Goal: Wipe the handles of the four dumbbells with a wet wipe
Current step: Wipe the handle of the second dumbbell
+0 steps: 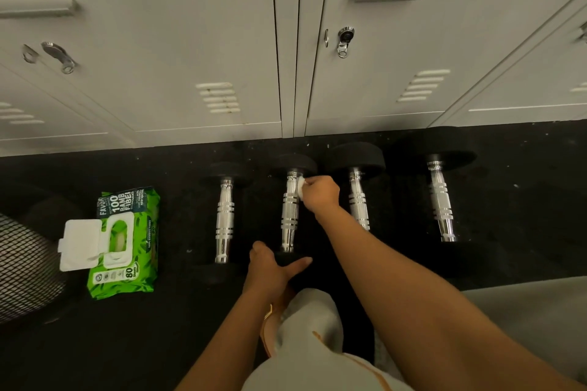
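The right hand (320, 192) is pinching a wet wipe (300, 186) against the second dumbbell's handle (290, 211); nearer the person, the left hand (272, 267) is bracing its near weight, fingers straight.

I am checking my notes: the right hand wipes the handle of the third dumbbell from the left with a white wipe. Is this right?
Not quite. The head view shows the right hand pressing the white wipe on the second dumbbell from the left, not the third.
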`<move>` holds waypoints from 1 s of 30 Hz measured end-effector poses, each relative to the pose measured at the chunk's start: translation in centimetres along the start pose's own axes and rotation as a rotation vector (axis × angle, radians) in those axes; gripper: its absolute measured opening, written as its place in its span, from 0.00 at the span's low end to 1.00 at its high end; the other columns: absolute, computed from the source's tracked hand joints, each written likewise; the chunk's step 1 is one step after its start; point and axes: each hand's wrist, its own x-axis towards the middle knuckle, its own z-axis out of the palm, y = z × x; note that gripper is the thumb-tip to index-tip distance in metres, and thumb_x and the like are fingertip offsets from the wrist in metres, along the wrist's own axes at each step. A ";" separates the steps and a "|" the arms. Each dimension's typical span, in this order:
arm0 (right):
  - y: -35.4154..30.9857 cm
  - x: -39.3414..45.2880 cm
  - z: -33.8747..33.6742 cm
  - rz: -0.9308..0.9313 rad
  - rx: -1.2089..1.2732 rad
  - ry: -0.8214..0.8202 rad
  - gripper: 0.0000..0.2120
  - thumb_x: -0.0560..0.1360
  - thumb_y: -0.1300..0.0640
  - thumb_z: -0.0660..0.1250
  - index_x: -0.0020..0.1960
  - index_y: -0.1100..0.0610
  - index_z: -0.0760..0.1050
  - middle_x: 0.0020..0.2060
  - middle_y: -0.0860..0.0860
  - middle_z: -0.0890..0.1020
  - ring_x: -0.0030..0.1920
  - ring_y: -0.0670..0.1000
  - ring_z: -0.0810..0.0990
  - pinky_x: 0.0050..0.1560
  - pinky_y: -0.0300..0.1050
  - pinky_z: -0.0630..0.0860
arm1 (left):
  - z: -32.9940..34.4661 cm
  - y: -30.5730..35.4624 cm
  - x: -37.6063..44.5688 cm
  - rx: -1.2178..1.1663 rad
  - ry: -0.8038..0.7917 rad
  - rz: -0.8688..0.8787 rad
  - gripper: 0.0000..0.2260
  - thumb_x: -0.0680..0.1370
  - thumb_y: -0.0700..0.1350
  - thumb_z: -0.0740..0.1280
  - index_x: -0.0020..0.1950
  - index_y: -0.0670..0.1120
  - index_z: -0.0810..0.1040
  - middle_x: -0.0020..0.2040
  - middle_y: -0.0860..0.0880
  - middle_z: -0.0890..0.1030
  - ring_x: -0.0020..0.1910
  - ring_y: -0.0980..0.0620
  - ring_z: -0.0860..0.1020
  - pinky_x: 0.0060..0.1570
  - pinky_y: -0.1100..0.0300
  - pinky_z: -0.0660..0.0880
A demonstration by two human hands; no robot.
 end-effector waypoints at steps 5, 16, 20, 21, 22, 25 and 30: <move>0.4 -1.3 -0.1 -0.022 -0.015 -0.079 0.13 0.79 0.61 0.59 0.58 0.67 0.77 0.53 0.60 0.80 0.56 0.58 0.78 0.54 0.45 0.74 | 0.0 -0.1 0.2 0.005 0.002 -0.007 0.41 0.65 0.54 0.78 0.69 0.44 0.59 0.67 0.44 0.67 0.65 0.44 0.70 0.63 0.46 0.73; 1.3 -0.5 0.0 0.020 -0.028 -0.135 0.14 0.79 0.60 0.60 0.56 0.68 0.78 0.56 0.63 0.80 0.57 0.60 0.78 0.59 0.51 0.74 | -0.2 -0.1 0.1 0.003 0.002 -0.004 0.41 0.64 0.54 0.79 0.68 0.44 0.60 0.65 0.45 0.68 0.63 0.45 0.71 0.62 0.48 0.74; 0.1 0.6 -0.3 0.015 0.021 -0.092 0.13 0.80 0.61 0.59 0.57 0.68 0.77 0.56 0.63 0.79 0.58 0.60 0.77 0.59 0.50 0.73 | -0.2 0.1 0.0 0.006 -0.005 -0.016 0.43 0.65 0.54 0.78 0.71 0.43 0.58 0.68 0.44 0.66 0.66 0.44 0.69 0.63 0.49 0.72; 0.2 0.6 -0.2 0.015 0.002 -0.101 0.13 0.80 0.62 0.58 0.56 0.69 0.77 0.56 0.62 0.80 0.57 0.60 0.77 0.58 0.49 0.74 | -0.2 0.1 0.1 0.001 -0.009 -0.019 0.43 0.65 0.55 0.78 0.71 0.44 0.58 0.68 0.44 0.66 0.66 0.44 0.70 0.63 0.48 0.72; 0.6 0.5 0.0 0.017 -0.033 -0.122 0.14 0.79 0.61 0.59 0.55 0.69 0.78 0.55 0.62 0.80 0.57 0.60 0.78 0.58 0.49 0.74 | -0.2 0.0 0.1 -0.009 -0.013 -0.028 0.43 0.64 0.55 0.79 0.70 0.45 0.59 0.68 0.44 0.67 0.65 0.44 0.70 0.63 0.47 0.73; 1.9 0.5 0.4 0.060 -0.143 -0.208 0.14 0.79 0.58 0.61 0.56 0.68 0.77 0.54 0.61 0.81 0.57 0.59 0.79 0.59 0.49 0.75 | -0.2 0.0 0.0 -0.004 -0.002 -0.021 0.43 0.63 0.55 0.79 0.69 0.45 0.60 0.67 0.44 0.67 0.64 0.45 0.71 0.63 0.46 0.73; 0.7 1.2 0.2 0.061 -0.063 -0.141 0.13 0.79 0.62 0.58 0.56 0.68 0.77 0.54 0.61 0.79 0.57 0.60 0.78 0.54 0.47 0.75 | -0.1 0.2 0.0 0.018 0.007 -0.006 0.44 0.65 0.54 0.78 0.72 0.42 0.57 0.70 0.43 0.64 0.68 0.44 0.68 0.65 0.49 0.71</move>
